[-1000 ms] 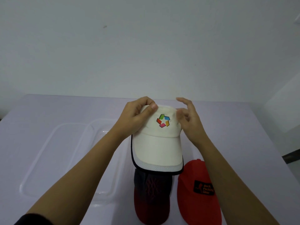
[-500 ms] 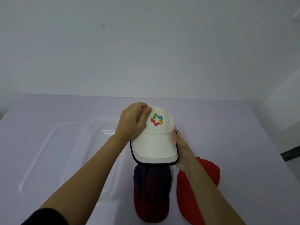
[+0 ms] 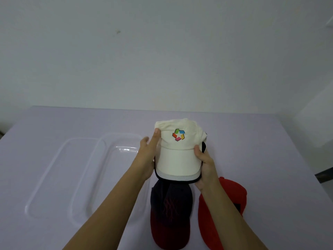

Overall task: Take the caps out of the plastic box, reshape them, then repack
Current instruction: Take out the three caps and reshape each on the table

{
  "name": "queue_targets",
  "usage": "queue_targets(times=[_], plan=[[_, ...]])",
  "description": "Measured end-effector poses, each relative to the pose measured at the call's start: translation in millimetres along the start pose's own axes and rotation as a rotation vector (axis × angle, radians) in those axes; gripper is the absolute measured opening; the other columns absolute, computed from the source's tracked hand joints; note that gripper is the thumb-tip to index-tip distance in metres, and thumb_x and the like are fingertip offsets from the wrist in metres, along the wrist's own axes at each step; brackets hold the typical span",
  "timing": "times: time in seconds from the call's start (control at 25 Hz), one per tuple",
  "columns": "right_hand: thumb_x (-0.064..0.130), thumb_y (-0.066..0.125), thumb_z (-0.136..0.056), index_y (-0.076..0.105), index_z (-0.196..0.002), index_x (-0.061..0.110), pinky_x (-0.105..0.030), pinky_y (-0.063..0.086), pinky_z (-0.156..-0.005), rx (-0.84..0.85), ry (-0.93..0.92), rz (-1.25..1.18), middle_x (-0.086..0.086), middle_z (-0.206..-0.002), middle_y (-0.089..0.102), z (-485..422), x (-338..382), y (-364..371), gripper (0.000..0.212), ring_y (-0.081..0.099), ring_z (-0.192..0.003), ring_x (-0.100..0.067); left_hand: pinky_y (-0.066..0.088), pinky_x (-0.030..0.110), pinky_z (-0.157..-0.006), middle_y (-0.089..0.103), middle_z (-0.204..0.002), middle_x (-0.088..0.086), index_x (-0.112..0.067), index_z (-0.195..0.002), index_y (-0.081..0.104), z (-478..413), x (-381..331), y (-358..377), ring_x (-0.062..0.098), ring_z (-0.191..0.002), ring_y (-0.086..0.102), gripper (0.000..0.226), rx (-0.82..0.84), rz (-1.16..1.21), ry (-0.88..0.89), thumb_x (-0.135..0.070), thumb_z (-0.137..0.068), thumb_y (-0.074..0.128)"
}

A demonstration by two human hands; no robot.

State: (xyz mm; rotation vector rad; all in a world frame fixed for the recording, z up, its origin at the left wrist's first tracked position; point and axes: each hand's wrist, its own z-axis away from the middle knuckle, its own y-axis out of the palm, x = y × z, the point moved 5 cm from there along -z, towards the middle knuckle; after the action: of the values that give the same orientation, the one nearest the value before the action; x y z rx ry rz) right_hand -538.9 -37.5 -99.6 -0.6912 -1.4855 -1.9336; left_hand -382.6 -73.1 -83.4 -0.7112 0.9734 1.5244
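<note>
Three caps out of plastic box (image 3: 119, 135), box at left. Left hand (image 3: 146, 156) flat, straight fingers (image 3: 156, 137) against white cap (image 3: 177, 159) crown, cap aloft centre. Right hand (image 3: 205, 165) pinches brim edge. Dark cap (image 3: 170, 210), red cap (image 3: 225, 195) below. Likely light, soft crown, stiff brim: grip brim.

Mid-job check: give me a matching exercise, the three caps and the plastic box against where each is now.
1 white cap
2 dark cap
3 red cap
4 plastic box

A on the table, left of all caps
B on the table, rightmost
C gripped by the right hand, left hand touching its side
D on the table, between box and red cap

Pairs: 1-C, 2-D, 3-B, 4-A
</note>
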Motion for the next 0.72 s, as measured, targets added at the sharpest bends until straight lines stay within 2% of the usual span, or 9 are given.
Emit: queue_targets(times=[0.08,0.24,0.32,0.4,0.48,0.56,0.64,0.72], plan=[[0.02,0.063,-0.079,0.042,-0.137,0.019,-0.04,0.058,-0.074,-0.028,-0.027,0.022,-0.012,-0.131,0.058,-2,2,-1,0.061,0.062,-0.11,-0.03,0.057,0.032,-0.08,0.07,-0.113,0.005,-0.015,-0.119,0.061,3,4,5,0.017,-0.099,0.069,0.058,0.102,0.142,-0.057,-0.058,-0.081,0.053],[0.042,0.074,-0.071,0.044,-0.136,0.021,-0.047,0.054,-0.087,-0.066,-0.017,0.157,-0.009,-0.13,0.059,-8,-3,-2,0.075,0.06,-0.115,-0.031,0.053,0.041,-0.091,0.071,-0.112,0.009,-0.011,-0.118,0.064,2,3,6,0.024,-0.103,0.068,0.061,0.098,0.24,0.006,-0.053,-0.073,0.061],[0.055,0.065,-0.076,0.047,-0.133,0.024,-0.045,0.053,-0.09,-0.115,-0.007,0.235,-0.005,-0.128,0.061,-7,-4,-5,0.067,0.061,-0.114,-0.025,0.051,0.043,-0.095,0.069,-0.116,0.01,-0.009,-0.119,0.063,1,1,2,0.025,-0.107,0.066,0.058,0.123,0.256,0.042,-0.047,-0.074,0.063],[0.05,0.046,-0.091,0.053,-0.127,0.025,-0.035,0.054,-0.087,-0.174,0.003,0.37,0.0,-0.122,0.064,-6,-2,-9,0.045,0.063,-0.108,-0.018,0.05,0.042,-0.098,0.066,-0.122,0.011,-0.009,-0.125,0.058,-1,0,-3,0.025,-0.112,0.063,0.055,0.18,0.234,0.061,-0.04,-0.079,0.063],[0.038,0.037,-0.099,0.061,-0.115,0.023,-0.031,0.051,-0.088,-0.245,0.005,0.446,0.0,-0.115,0.066,-7,3,-15,0.033,0.062,-0.102,-0.013,0.049,0.041,-0.099,0.064,-0.125,0.009,-0.01,-0.128,0.054,-1,1,-6,0.024,-0.114,0.062,0.053,0.217,0.207,0.056,-0.037,-0.083,0.061],[0.032,0.04,-0.099,0.064,-0.109,0.022,-0.03,0.051,-0.086,-0.245,0.029,0.375,0.0,-0.112,0.067,-8,6,-19,0.029,0.062,-0.101,-0.013,0.047,0.043,-0.102,0.063,-0.127,0.008,-0.012,-0.13,0.053,-4,4,-8,0.023,-0.116,0.061,0.05,0.216,0.206,0.039,-0.038,-0.088,0.057],[0.032,0.046,-0.096,0.065,-0.113,0.018,-0.029,0.053,-0.08,-0.226,0.108,0.276,-0.001,-0.11,0.07,-10,6,-20,0.029,0.065,-0.101,-0.015,0.044,0.044,-0.104,0.063,-0.126,0.008,-0.012,-0.129,0.054,-3,6,-5,0.023,-0.117,0.06,0.046,0.235,0.222,0.012,-0.04,-0.093,0.05],[0.033,0.05,-0.094,0.069,-0.105,0.012,-0.027,0.056,-0.066,-0.235,0.258,0.196,-0.005,-0.095,0.075,-10,1,-19,0.03,0.071,-0.085,-0.018,0.045,0.042,-0.103,0.064,-0.125,0.008,-0.012,-0.128,0.056,2,9,3,0.023,-0.116,0.061,0.044,0.272,0.244,-0.024,-0.041,-0.095,0.045]])
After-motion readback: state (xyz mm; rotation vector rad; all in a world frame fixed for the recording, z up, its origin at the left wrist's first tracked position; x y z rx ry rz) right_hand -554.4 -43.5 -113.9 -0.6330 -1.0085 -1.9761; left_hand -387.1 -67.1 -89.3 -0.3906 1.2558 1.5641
